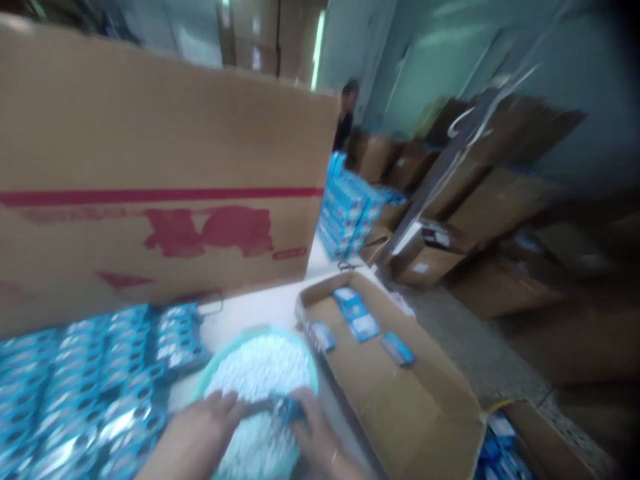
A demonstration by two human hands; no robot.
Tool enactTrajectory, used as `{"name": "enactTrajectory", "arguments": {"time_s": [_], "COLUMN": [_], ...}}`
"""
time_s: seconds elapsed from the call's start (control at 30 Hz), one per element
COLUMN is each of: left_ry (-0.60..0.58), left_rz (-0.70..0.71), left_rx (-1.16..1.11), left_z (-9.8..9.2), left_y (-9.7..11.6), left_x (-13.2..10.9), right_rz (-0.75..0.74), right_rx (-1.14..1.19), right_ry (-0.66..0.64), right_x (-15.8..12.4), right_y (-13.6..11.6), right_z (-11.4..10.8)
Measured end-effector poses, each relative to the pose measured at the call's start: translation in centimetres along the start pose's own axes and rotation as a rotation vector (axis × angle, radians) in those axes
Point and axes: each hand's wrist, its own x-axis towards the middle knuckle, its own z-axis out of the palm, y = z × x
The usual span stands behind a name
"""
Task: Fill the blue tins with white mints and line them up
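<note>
My left hand (205, 423) and my right hand (317, 430) are over a light-green basin (200, 385) heaped with small white pieces (260, 367). Between them is a small blue packet (284, 408), blurred, with a greyish flap or edge toward the left hand. The fingers of both hands are closed on it, the right ones around its right end. Left of the basin, many blue packets (125, 340) with dark round holes stand in rows.
A shallow cardboard tray (400, 407) with several flat blue packets (355, 313) lies on the right. A large cardboard panel (150, 133) rises behind the table. Blue boxes (345, 207) are stacked at the back, near a person (345, 117). An open carton (545, 433) sits lower right.
</note>
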Motion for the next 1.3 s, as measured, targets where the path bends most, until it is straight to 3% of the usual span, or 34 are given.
{"name": "enactTrajectory", "arguments": {"time_s": [0.1,0.17,0.23,0.33,0.4,0.53,0.67,0.77,0.87,1.07,1.2,1.3], "left_ry": [0.07,0.001,-0.062,-0.054,-0.026,0.017,0.055,0.141,0.173,0.023,-0.067,-0.076], "left_rz": [-0.03,-0.124,-0.186,-0.176,-0.157,-0.153,-0.102,0.01,0.113,0.208,0.161,0.178], "left_rx": [-0.013,0.012,-0.015,-0.167,-0.235,-0.332,-0.443,-0.542,-0.507,-0.109,0.16,0.205], "left_z": [0.2,2.7,6.5,12.2,14.9,16.9,15.1,11.8,7.9,1.6,-1.4,-2.8], "left_y": [-2.3,-4.4,-5.5,-4.5,-2.9,-1.8,-4.0,-5.3,-5.2,-1.5,2.4,4.3], "left_x": [-0.3,0.2,1.2,3.7,5.4,6.5,4.3,2.2,0.9,0.4,0.1,-0.5], "right_rz": [0.023,0.018,0.008,0.009,0.042,0.191,0.194,0.104,0.004,-0.119,-0.14,-0.142], "right_rx": [0.013,0.007,0.013,0.015,0.018,0.071,0.034,-0.089,-0.171,-0.195,-0.171,-0.148], "right_ry": [0.025,0.039,0.045,0.048,0.073,0.167,0.194,0.153,0.082,-0.034,-0.067,-0.067], "right_x": [-0.4,-0.5,-0.7,-1.0,-1.2,-1.4,-1.0,-0.5,0.0,0.2,0.0,-0.2], "right_y": [0.3,0.6,0.8,1.0,1.1,1.3,1.0,0.6,0.0,-1.1,-1.4,-1.3], "right_z": [-1.0,-1.5,-1.9,-2.0,-1.9,-1.7,-2.7,-3.4,-3.3,-1.5,-0.7,-0.5]}}
